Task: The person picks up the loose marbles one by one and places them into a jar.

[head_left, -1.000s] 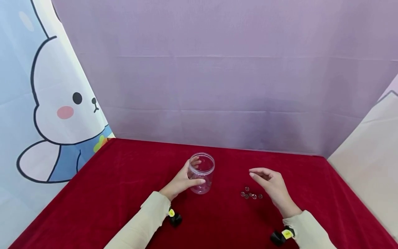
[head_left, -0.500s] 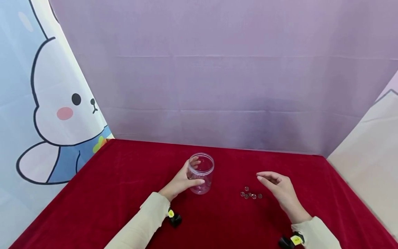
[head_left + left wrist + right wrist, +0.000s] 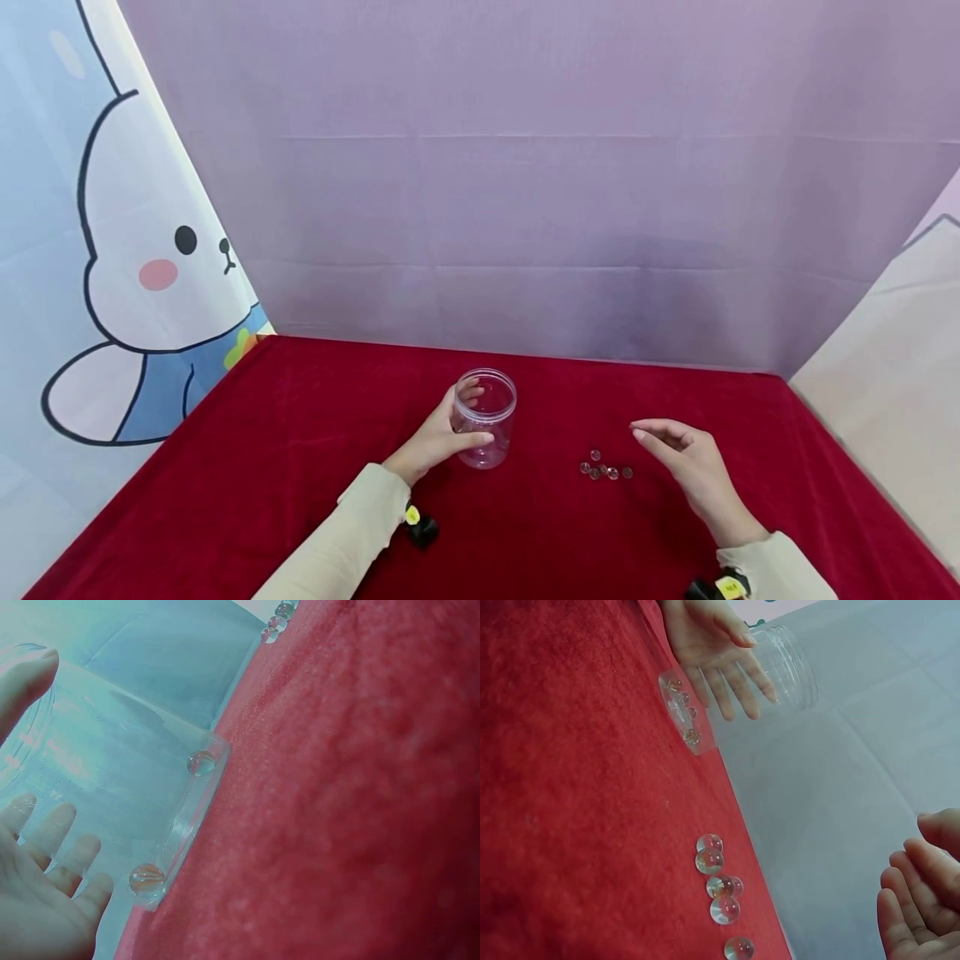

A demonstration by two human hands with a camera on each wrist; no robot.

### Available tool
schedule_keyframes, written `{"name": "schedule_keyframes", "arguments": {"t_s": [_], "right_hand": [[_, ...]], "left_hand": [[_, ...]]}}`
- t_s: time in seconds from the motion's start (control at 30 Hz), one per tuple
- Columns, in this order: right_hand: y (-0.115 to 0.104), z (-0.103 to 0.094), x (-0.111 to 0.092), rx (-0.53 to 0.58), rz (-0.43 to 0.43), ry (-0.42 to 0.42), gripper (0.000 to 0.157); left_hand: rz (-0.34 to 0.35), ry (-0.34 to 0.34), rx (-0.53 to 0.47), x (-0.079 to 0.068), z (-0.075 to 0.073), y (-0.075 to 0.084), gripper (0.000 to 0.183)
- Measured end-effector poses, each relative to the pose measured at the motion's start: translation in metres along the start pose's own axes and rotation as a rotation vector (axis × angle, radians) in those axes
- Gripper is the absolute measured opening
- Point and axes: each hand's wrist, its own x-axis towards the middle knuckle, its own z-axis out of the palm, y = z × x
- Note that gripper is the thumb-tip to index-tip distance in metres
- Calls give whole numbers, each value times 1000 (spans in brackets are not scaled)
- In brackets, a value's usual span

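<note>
My left hand (image 3: 435, 437) grips a clear plastic jar (image 3: 498, 433) from its left side, thumb in front and fingers around the back. The jar stands upright on the red cloth with its mouth uncovered. In the right wrist view, several glass marbles (image 3: 692, 736) lie on the jar's bottom. My right hand (image 3: 693, 467) hovers over the cloth with loosely bent fingers, thumb close to the index finger. No held thing shows between its fingers in the right wrist view. To its left, several loose marbles (image 3: 612, 473) lie in a small cluster, apart from the jar.
Red cloth (image 3: 300, 433) covers the table. A purple curtain (image 3: 525, 208) rises behind it, and a backdrop with a cartoon rabbit (image 3: 157, 233) stands at left. A pale cloth panel (image 3: 892, 375) borders the right side.
My right hand has moved right and slightly nearer to me, away from the loose marbles. The left hand and jar have stayed in place.
</note>
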Motion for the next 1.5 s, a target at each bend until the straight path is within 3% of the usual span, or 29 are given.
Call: {"name": "schedule_keyframes", "arguments": {"t_s": [0.5,1.0,1.5], "right_hand": [[7,-11,-3,-33,11,-44,39],[31,-10,3,35,113,-107,41],[39,-9,6,-18,123,-153,41]], "left_hand": [[4,-8,-1,1,-1,-3,83],[5,-5,3,4,0,-2,86],[10,-8,-3,5,2,-3,84]]}}
